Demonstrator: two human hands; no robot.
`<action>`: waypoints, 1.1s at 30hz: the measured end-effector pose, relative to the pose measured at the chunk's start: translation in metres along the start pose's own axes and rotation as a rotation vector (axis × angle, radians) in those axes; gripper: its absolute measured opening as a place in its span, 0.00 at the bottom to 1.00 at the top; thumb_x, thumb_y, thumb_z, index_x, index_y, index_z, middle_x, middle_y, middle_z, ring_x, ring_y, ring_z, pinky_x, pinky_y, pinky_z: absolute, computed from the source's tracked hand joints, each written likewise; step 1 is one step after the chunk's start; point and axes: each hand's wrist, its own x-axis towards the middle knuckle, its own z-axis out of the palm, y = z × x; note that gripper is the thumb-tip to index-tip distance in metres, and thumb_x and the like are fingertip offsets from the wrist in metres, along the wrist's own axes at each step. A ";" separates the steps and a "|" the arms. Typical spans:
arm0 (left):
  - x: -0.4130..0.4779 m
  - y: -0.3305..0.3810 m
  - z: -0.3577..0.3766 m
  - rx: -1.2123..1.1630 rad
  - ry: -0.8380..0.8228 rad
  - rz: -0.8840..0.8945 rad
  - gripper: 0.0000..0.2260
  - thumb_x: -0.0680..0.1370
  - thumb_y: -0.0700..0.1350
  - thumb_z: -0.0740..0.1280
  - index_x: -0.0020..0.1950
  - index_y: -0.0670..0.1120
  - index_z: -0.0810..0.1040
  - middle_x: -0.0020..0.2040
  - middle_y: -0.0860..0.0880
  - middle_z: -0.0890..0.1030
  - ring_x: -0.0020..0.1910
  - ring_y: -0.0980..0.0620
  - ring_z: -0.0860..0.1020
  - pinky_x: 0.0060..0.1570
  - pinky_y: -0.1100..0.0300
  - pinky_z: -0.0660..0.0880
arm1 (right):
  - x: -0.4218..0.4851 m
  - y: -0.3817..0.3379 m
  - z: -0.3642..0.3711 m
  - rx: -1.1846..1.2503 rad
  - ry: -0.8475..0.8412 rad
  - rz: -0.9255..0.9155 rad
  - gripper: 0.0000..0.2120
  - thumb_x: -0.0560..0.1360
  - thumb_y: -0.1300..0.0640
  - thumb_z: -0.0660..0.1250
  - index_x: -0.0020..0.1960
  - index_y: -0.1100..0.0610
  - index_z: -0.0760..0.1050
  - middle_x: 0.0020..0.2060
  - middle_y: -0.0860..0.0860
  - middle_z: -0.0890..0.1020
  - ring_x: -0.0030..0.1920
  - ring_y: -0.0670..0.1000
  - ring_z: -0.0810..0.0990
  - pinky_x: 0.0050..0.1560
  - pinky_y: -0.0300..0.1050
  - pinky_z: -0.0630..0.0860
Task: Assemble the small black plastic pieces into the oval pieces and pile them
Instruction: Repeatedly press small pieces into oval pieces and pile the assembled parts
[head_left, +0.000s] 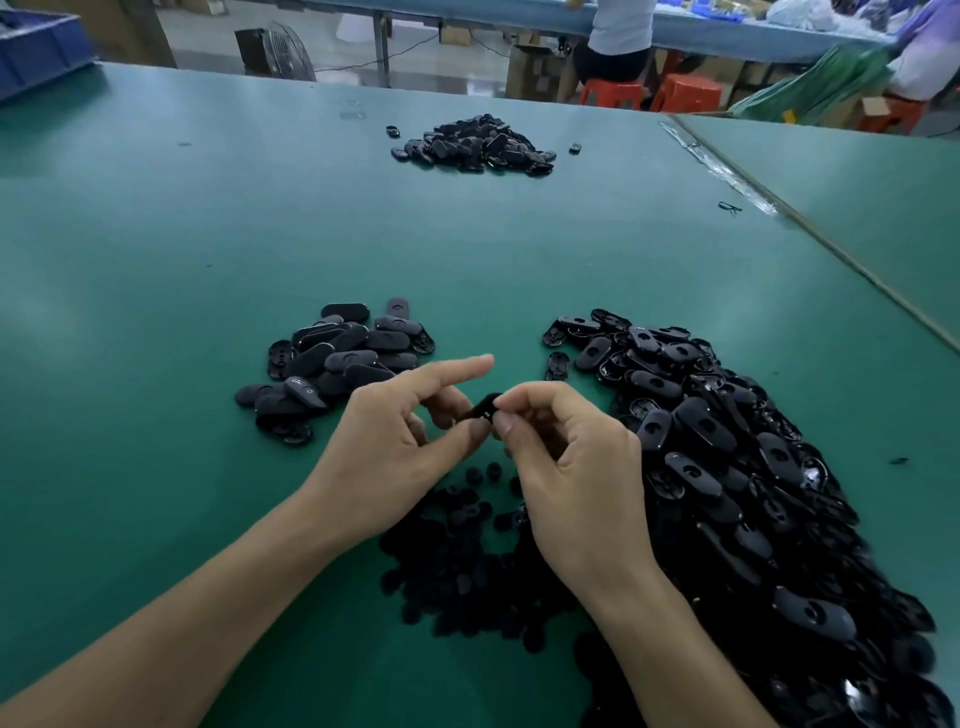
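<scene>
The left hand (395, 447) pinches a black oval piece (483, 408) between thumb and curled fingers, with the index finger straight, and the right hand (566, 467) clamps curled fingertips on its other end. From the hands, the small black pieces (467, 561) lie at 6 o'clock, the big oval heap (727, 467) at 3 and a smaller oval pile (337, 364) at 10.

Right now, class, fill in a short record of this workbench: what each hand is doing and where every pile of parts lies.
left hand: pinches held piece, index finger straight
right hand: pinches the same held piece
near-left pile: oval pieces, just beyond left hand
right pile: oval pieces, the largest
small black pieces: heap under the wrists
far pile: across the green table
</scene>
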 end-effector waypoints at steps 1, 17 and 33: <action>0.000 0.000 0.001 0.019 0.002 0.022 0.20 0.75 0.40 0.75 0.62 0.59 0.81 0.40 0.56 0.78 0.27 0.59 0.67 0.29 0.64 0.66 | 0.000 0.000 0.000 0.003 0.000 -0.004 0.07 0.77 0.62 0.71 0.47 0.50 0.81 0.37 0.42 0.83 0.41 0.44 0.82 0.40 0.30 0.73; 0.000 0.007 0.002 -0.042 0.123 0.007 0.15 0.74 0.35 0.75 0.52 0.54 0.83 0.41 0.56 0.84 0.38 0.59 0.81 0.42 0.67 0.76 | -0.001 0.000 0.001 -0.010 -0.011 -0.006 0.08 0.75 0.63 0.73 0.45 0.50 0.83 0.35 0.40 0.83 0.37 0.41 0.81 0.38 0.27 0.72; -0.002 0.009 0.003 -0.080 0.069 0.007 0.15 0.73 0.32 0.75 0.49 0.51 0.84 0.43 0.52 0.86 0.41 0.54 0.85 0.46 0.65 0.80 | -0.001 -0.002 0.000 -0.017 -0.013 0.025 0.09 0.76 0.63 0.73 0.44 0.49 0.82 0.36 0.40 0.83 0.37 0.41 0.82 0.38 0.28 0.73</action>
